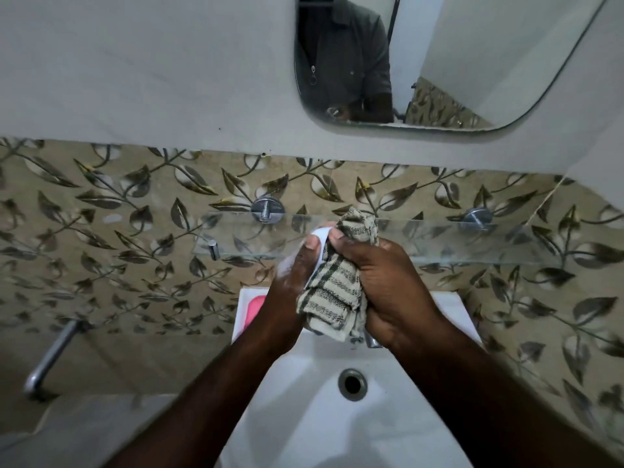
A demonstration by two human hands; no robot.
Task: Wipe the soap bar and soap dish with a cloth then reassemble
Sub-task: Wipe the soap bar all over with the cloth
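Above the white sink (337, 417) my left hand (293, 282) grips a white piece of the soap dish (320, 235), only its upper edge showing between thumb and fingers. My right hand (381, 285) grips a beige cloth with dark stripes (332, 292) and presses it against that white piece. The pink soap bar (254, 307) lies on the sink's back left corner, half hidden behind my left wrist. I cannot tell whether a second dish part lies under it.
A glass shelf (439, 241) on chrome pegs runs along the leaf-patterned tile wall just behind my hands. A chrome tap (50, 359) juts out low on the left wall. The sink's tap (371, 341) is mostly hidden under my right hand. A mirror (439, 62) hangs above.
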